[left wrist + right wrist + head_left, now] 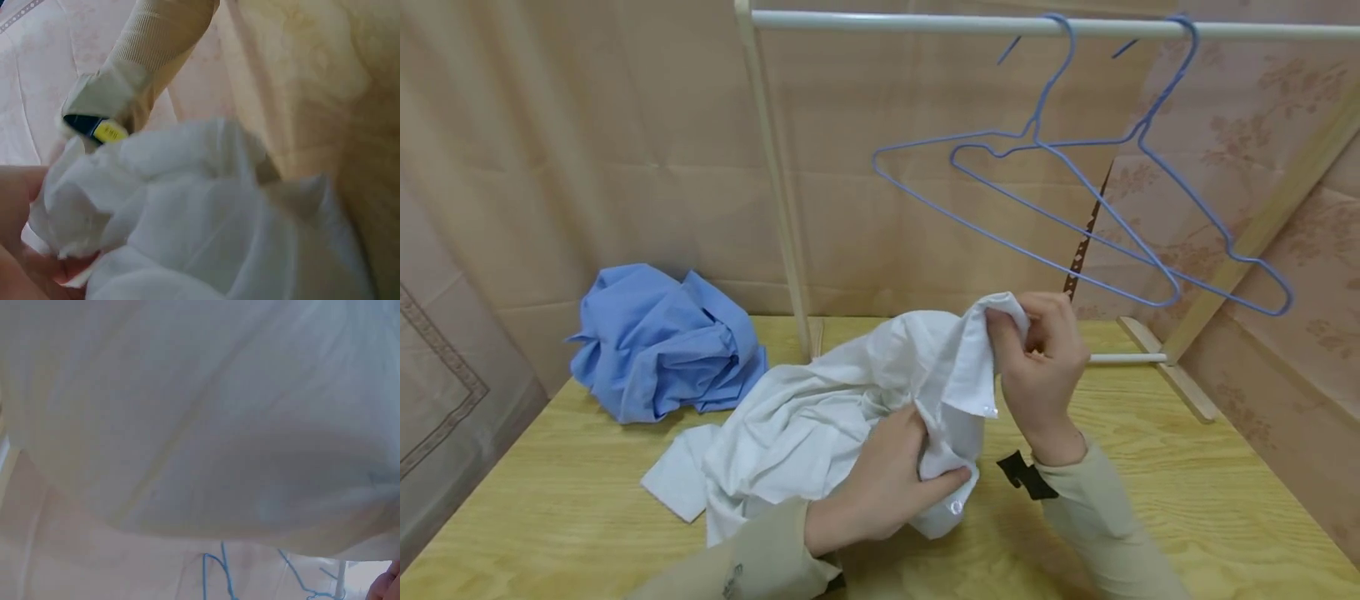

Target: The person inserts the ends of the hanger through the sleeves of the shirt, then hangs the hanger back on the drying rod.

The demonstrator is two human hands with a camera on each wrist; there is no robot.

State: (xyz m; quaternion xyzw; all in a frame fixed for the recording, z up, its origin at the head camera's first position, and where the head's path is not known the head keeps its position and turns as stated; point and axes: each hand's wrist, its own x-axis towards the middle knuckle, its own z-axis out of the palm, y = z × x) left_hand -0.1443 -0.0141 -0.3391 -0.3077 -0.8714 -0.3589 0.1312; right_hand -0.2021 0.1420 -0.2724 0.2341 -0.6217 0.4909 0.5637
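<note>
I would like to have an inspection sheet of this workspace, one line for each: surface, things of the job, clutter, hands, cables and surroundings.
Surface: yellowish wood-grain table, cloth lying on it.
Job's things: crumpled white cloth garment with small buttons, partly raised off the table.
Clutter: crumpled blue cloth bundle on the table's left side, touched by neither hand.
Hands: left hand grips a lower part of the white garment; right hand pinches a higher part.
Cables: nothing seen.
Surroundings: two blue wire hangers hang on a white horizontal rail, before beige cloth drapes.
</note>
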